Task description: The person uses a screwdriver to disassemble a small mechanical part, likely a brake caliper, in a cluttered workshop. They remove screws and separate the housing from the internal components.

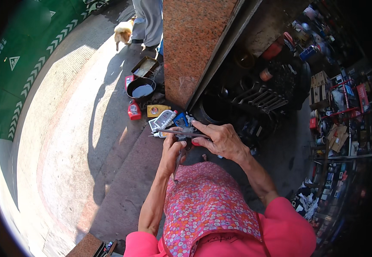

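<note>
In front of my apron (211, 188), both hands are close together at a long, thin, flat grey metal tool (175, 132) that lies nearly crosswise. My right hand (226, 141) pinches its right end between thumb and fingers. Something red shows by the right thumb, too small to make out. My left hand (171, 152) is closed below the tool's left part, gripping a narrow dark metal tool (177, 169) whose lower end sticks out beneath the fingers. Where the two tools meet is partly hidden by the fingers, and I cannot tell their exact kinds.
Ahead on the ground are plastic bottles: white (164, 119), yellow (157, 110) and red (134, 110). Beyond stands a black pan (141, 89). A granite pillar (183, 55) borders several hanging wrenches (265, 98). Crowded shelves (340, 124) line the right; a dog (124, 31) and a person's legs (148, 23) are farther off.
</note>
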A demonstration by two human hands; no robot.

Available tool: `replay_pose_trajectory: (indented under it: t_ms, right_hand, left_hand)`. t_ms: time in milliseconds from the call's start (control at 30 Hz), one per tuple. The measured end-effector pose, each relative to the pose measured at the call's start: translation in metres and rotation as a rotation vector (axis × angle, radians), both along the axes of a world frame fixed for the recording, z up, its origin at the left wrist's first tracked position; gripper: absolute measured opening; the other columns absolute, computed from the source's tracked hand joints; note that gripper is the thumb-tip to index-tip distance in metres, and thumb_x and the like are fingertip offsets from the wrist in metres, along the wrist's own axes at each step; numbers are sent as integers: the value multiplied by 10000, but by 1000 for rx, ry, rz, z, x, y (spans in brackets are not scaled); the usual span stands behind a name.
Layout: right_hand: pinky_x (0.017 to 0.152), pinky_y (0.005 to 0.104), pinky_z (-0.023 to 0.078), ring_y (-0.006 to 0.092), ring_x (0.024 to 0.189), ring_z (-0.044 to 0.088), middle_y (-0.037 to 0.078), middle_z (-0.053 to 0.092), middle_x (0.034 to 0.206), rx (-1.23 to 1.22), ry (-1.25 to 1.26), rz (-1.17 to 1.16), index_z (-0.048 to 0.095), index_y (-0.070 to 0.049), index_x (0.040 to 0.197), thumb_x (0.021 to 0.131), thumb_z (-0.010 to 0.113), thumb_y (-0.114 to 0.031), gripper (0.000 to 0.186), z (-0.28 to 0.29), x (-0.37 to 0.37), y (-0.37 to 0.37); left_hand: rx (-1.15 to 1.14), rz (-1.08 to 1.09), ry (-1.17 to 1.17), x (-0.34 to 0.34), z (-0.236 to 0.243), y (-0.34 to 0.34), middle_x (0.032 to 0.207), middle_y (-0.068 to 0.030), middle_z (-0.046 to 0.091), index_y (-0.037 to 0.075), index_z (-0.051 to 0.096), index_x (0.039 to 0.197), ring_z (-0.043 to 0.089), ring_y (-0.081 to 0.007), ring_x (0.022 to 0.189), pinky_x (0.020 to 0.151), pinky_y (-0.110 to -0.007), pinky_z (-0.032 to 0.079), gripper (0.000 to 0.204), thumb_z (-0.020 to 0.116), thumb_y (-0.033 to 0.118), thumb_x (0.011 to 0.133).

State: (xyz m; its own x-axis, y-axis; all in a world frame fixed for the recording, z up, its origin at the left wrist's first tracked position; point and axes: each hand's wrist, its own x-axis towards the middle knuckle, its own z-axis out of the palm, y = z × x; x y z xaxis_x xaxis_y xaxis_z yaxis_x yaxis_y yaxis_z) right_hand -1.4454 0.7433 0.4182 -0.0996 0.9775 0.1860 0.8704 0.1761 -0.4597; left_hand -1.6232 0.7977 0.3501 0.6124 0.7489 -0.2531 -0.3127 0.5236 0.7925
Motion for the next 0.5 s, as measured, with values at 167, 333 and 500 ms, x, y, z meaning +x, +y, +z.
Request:
replay_pose_trajectory:
  t_ms: [167,333,500]
  right_hand:
    - [520,338,494,253,589,633,122,633,718,24,-54,37,525,-51,1277,768,729,-329,615,15,-5,-5]
    - [464,263,395,121,486,519,83,533,572,-18,528,-157,400,-6,1362,831,702,-286,672,27,-11,-25]
    - [537,198,370,19,562,455,-46,522,597,-109,969,-407,641,-4,1105,835,704,-162,319,26,-6,-39]
  left_hand:
    - [-4,34,-77,7,4,-8,794,-35,552,76,393,1125,506,-80,592,425,-189,366,602,736,350,713]
    - [40,83,-73,14,17,-15,840,-3,544,74,411,1101,519,-75,703,580,-197,419,760,838,429,582]
    - [132,141,-55,19,23,-18,998,-43,507,53,412,1055,515,-126,926,836,-260,418,813,876,442,513]
